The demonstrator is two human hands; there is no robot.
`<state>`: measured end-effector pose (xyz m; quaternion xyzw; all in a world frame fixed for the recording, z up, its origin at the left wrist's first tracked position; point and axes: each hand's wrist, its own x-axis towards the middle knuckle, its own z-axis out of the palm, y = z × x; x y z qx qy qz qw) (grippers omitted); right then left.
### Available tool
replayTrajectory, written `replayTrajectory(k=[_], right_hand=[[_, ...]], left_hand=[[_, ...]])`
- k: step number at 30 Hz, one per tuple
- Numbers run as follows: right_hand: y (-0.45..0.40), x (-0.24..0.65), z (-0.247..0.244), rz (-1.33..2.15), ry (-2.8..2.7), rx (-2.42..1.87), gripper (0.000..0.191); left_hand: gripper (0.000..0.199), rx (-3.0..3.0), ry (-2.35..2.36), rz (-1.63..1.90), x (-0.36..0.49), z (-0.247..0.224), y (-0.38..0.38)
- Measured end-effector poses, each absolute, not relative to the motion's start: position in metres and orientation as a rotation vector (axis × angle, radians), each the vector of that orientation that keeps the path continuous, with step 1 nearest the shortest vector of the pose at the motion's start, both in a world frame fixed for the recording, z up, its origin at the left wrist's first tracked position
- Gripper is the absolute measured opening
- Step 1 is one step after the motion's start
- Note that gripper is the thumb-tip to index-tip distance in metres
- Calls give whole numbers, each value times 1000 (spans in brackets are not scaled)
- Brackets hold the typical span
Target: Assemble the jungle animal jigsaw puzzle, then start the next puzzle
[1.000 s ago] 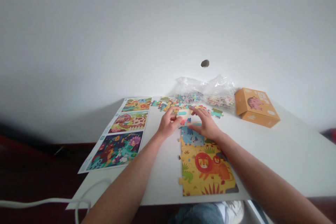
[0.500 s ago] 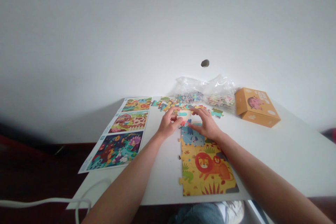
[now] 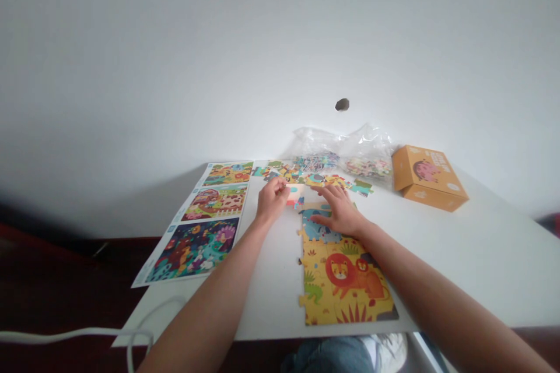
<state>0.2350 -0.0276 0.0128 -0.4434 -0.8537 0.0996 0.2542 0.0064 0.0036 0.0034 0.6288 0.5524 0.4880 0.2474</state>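
Note:
Between thumb and fingers, my left hand [image 3: 272, 200] pinches a puzzle piece [image 3: 294, 194] with a pale ground, a blue patch and some red. It is held just off the upper left corner of the partly joined puzzle [image 3: 345, 271], which shows lions, an elephant and a crocodile on yellow. My right hand [image 3: 341, 210] rests over the puzzle's top part, fingers apart, covering some of the elephant area. Loose puzzle pieces [image 3: 317, 179] lie behind both hands.
A sheet with three printed pictures [image 3: 192, 247] lies at the left. Clear plastic bags of pieces [image 3: 365, 154] lean on the wall, beside an orange box [image 3: 431, 178]. A white cable [image 3: 74, 333] hangs by the table's front left corner.
My left hand has drawn the piece left, away from my right hand. My right hand has let go of it and spread its fingers over the puzzle.

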Motion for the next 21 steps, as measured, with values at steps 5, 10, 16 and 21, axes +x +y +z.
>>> replayTrajectory(k=[5,10,16,21], right_hand=[[-26,237,9,282,-2351,-1265,72],[-22,241,6,292,-2364,-1337,69],[-21,242,5,311,-2353,-1364,70],[-21,242,6,317,-2345,-1373,72]], left_hand=[[8,1701,1792,1174,2,4,4],[10,1701,1861,1087,4,13,2],[7,1688,1957,947,5,16,0],[7,1769,1943,838,7,16,-2]])
